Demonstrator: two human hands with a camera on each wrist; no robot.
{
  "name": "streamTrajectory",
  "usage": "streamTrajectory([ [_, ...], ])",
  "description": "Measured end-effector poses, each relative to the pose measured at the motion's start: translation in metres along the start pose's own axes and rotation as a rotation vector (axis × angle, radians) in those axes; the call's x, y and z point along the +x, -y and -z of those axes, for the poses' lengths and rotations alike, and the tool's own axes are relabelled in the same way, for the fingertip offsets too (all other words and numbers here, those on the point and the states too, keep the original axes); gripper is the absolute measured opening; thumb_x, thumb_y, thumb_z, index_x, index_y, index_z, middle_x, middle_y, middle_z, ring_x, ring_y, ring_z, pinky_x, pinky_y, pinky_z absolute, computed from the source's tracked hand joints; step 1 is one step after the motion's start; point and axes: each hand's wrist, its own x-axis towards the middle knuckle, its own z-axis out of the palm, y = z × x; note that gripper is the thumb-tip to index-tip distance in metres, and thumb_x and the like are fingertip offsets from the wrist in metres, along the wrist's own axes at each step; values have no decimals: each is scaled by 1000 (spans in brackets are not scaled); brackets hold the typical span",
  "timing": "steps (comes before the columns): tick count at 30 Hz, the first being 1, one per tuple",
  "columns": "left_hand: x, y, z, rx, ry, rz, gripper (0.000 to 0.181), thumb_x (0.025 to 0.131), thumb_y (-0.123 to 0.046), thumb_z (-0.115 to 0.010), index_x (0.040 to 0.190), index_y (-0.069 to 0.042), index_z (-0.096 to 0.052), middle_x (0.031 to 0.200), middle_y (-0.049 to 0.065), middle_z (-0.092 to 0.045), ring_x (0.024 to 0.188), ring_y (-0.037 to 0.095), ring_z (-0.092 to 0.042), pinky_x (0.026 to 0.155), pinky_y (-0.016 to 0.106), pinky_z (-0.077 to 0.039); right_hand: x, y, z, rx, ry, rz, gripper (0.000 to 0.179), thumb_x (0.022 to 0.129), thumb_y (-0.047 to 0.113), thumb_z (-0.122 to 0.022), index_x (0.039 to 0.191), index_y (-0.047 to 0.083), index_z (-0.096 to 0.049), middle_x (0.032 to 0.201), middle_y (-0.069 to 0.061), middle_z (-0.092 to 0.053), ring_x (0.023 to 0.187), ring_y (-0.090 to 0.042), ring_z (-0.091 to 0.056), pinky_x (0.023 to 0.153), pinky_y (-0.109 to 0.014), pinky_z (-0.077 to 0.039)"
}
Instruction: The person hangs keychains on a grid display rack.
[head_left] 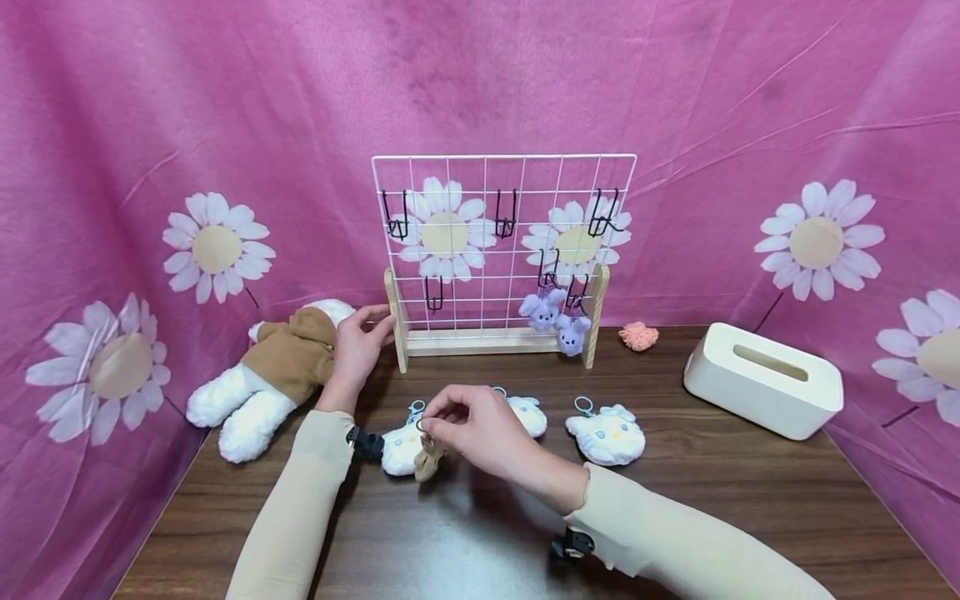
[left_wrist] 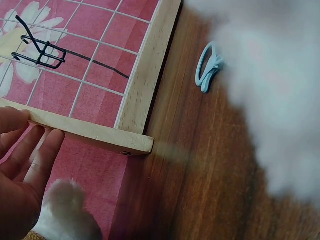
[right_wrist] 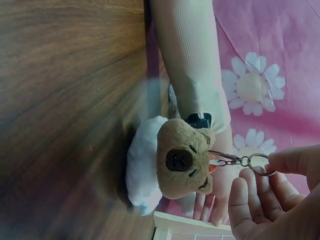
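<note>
My right hand (head_left: 480,425) pinches the metal ring of a brown bear-head plush keychain (right_wrist: 182,160), which dangles from a short chain. In the head view the bear overlaps a white plush cat-head keychain (head_left: 399,450) lying on the table. At the left wooden post (head_left: 397,321) of a white wire grid rack (head_left: 483,250), my left hand (head_left: 363,346) holds the post's edge between thumb and fingers. Two purple plush keychains (head_left: 572,335) hang from black hooks at the rack's lower right. Other black hooks (head_left: 506,217) on the grid carry nothing.
Two more white cat-head keychains (head_left: 606,435) lie on the table, one partly behind my right hand. Left of the rack lies a large plush toy (head_left: 288,358) in brown clothing. To the right are a pink fuzzy piece (head_left: 638,336) and a white tissue box (head_left: 761,387).
</note>
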Motion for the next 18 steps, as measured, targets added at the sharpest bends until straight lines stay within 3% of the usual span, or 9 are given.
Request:
streamTrajectory([
  [18,0,0,0,-3,2,4,33,110,-10,-72,139,8,-72,140,34,-72,93,-1,-72,88,18,-72,26,-2,13,-77,-97,-27,7,100,24,-85,100,17,-85,92,7,-82,81,-3,-67,73,-19,-59],
])
